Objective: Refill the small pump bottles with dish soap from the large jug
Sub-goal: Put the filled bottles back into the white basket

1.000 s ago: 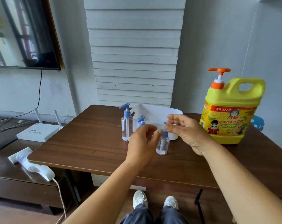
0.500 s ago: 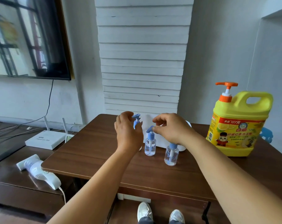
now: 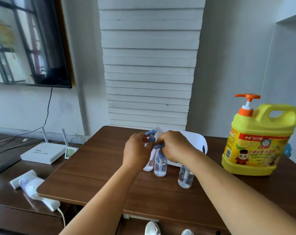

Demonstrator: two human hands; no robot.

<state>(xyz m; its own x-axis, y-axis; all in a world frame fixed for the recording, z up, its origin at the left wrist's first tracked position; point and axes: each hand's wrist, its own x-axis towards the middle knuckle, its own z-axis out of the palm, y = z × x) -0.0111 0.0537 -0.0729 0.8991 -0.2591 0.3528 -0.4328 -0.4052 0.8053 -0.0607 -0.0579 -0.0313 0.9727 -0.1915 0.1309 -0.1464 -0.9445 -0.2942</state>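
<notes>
Three small clear pump bottles with blue pumps stand in the middle of the brown table (image 3: 93,175). My left hand (image 3: 137,150) is wrapped around the tallest, leftmost bottle (image 3: 151,134), hiding most of its body. My right hand (image 3: 174,146) pinches the pump top of the middle bottle (image 3: 160,167). The third bottle (image 3: 185,178) stands free at the right, its top hidden behind my right forearm. The large yellow jug (image 3: 255,141) with an orange pump (image 3: 247,102) stands upright at the table's right side, untouched.
A white plastic object (image 3: 196,141) stands behind the bottles. Left of the table, a lower dark cabinet holds a white router (image 3: 43,151), a small display (image 3: 70,152) and a white corded device (image 3: 30,185). A screen (image 3: 25,39) hangs on the left wall.
Both hands have left the right bottle and moved back and left. The left hand closed around the tall bottle, the right hand took the middle bottle's pump, and the hands drew together.
</notes>
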